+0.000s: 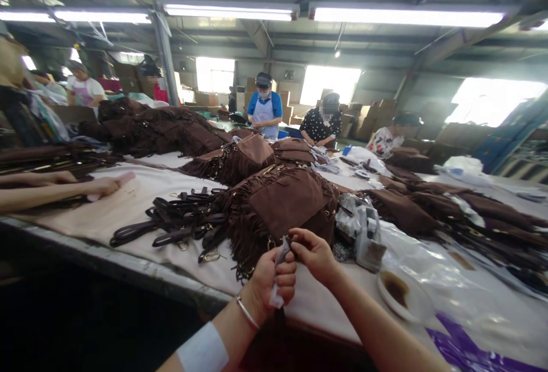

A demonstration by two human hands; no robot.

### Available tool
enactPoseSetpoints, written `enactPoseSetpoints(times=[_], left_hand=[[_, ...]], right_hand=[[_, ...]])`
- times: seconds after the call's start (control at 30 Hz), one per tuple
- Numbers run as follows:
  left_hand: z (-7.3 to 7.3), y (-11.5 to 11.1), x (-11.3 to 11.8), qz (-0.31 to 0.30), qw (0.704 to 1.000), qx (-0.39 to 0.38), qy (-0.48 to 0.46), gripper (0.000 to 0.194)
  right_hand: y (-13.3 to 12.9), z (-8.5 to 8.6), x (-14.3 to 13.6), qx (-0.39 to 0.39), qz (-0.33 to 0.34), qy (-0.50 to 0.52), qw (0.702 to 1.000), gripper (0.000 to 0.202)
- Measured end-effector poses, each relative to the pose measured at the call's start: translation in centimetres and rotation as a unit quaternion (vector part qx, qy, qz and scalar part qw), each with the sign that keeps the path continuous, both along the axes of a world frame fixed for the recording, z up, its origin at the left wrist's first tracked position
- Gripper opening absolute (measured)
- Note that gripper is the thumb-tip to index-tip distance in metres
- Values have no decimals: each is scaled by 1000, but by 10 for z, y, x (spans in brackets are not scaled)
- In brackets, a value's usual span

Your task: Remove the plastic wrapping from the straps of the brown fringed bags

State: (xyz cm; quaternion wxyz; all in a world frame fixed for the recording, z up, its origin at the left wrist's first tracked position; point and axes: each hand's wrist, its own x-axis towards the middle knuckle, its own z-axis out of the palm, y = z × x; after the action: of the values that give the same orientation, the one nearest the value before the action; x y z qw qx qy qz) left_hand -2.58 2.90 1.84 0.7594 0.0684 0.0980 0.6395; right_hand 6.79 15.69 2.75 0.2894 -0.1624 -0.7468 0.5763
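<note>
My left hand (274,278) is closed in a fist around a pale, thin wrapping strip (277,299), which shows above and below the fingers. A short dark strap end (279,318) hangs under that fist. At the strip's upper end the fingertips of my right hand (314,252) are pinched together on something small and dark that I cannot make out. Just behind both hands lies a brown fringed bag (289,198), with a gold-coloured ring near my left thumb. A heap of dark straps (184,221) with metal clasps is left of the bag.
A co-worker's hands (103,187) reach in from the left over the cloth-covered table (214,266). More brown bags (166,129) are piled behind. At right are clear plastic (445,263), a white dish (391,296) of dark liquid and a purple bag (471,346). Several people stand beyond.
</note>
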Motion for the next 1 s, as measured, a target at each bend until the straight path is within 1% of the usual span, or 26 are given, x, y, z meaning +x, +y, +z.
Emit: enactPoseSetpoints(times=[0.07, 0.1, 0.23, 0.3, 0.4, 0.53, 0.63, 0.73, 0.8, 0.83, 0.87, 0.93, 0.97, 1.0], left_hand=[[-3, 0, -1, -6, 1000, -1, 17, 14], [-4, 0, -1, -9, 1000, -3, 26, 14], [-11, 4, -4, -26, 997, -24, 65, 17], [-14, 6, -5, -33, 996, -39, 79, 20], [-16, 7, -6, -28, 994, -59, 83, 24], [-14, 9, -7, 5, 994, -83, 76, 6], [-12, 12, -9, 3, 994, -92, 66, 10], [-13, 13, -10, -19, 994, -85, 61, 14], [-15, 13, -8, -4, 993, -86, 86, 21], [-16, 14, -6, 10, 991, -88, 103, 24], [-18, 14, -5, 25, 989, -89, 119, 23], [-20, 15, -1, 48, 985, -89, 140, 13], [-21, 16, 0, 53, 984, -89, 145, 8], [-21, 17, 0, 55, 984, -89, 148, 7]], right_hand=[[0, 3, 1, 58, -5, -2, 998, 22], [0, 4, 1, 78, 3, -8, 997, 18], [-1, 13, 1, 86, 65, -47, 993, 19], [-1, 17, 1, 111, 71, -71, 989, 18], [2, 20, 4, 161, 48, -85, 982, 14], [11, 14, 7, 168, 28, -76, 982, 10], [21, 3, 6, 143, 3, -88, 986, 6], [31, -8, 5, 131, -56, -106, 984, 6], [36, -10, 6, 132, -88, -103, 982, 8], [36, -10, 6, 128, -84, -97, 983, 7], [35, -9, 6, 121, -66, -89, 986, 7], [30, -6, 7, 108, -11, -78, 991, 11], [27, -3, 7, 111, 9, -75, 991, 13], [23, -1, 7, 119, 18, -74, 990, 14]])
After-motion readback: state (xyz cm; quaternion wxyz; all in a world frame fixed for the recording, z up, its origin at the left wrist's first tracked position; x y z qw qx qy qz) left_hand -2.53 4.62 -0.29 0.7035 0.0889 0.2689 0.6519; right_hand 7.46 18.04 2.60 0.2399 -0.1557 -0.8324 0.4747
